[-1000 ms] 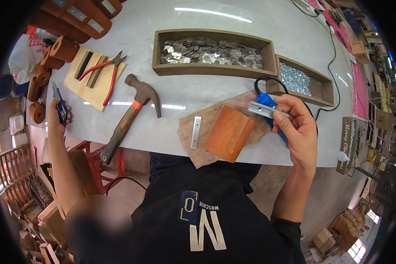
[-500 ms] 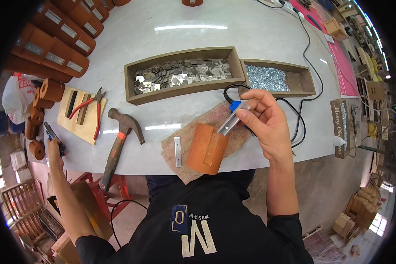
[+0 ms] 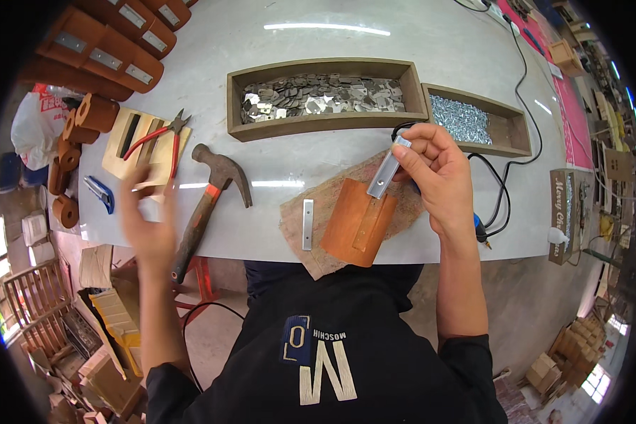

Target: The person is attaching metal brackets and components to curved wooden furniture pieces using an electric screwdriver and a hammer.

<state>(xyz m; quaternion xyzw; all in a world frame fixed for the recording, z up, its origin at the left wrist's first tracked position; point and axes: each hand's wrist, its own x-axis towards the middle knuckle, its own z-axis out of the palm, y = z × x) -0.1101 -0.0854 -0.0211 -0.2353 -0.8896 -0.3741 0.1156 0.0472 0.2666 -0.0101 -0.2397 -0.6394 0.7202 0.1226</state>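
My right hand (image 3: 437, 173) pinches a silver metal strip (image 3: 384, 174) with small holes. Its lower end is over a curved reddish-brown piece (image 3: 346, 220) with a long recess; whether they touch, I cannot tell. That piece lies on a worn cloth (image 3: 301, 212) at the near table edge. A second metal strip (image 3: 307, 225) rests left of it. My left hand (image 3: 150, 222), blurred by motion, looks empty, thumb and fingers apart. It is between a blue utility knife (image 3: 100, 193) and a claw hammer (image 3: 208, 205). Red-handled pliers (image 3: 164, 131) lie beyond it on a wooden board (image 3: 119, 152).
A wooden tray (image 3: 325, 127) of thin metal plates adjoins a smaller tray (image 3: 512, 124) of screw-like parts. Reddish-brown cylinders (image 3: 95, 53) stack at far left. A black cord (image 3: 519, 152) and a blue tool with a brass tip (image 3: 480, 227) lie at right.
My left hand has left the utility knife and moved right; the knife now lies on the table. The strip in my right hand stands more upright. The whole view has shifted slightly.
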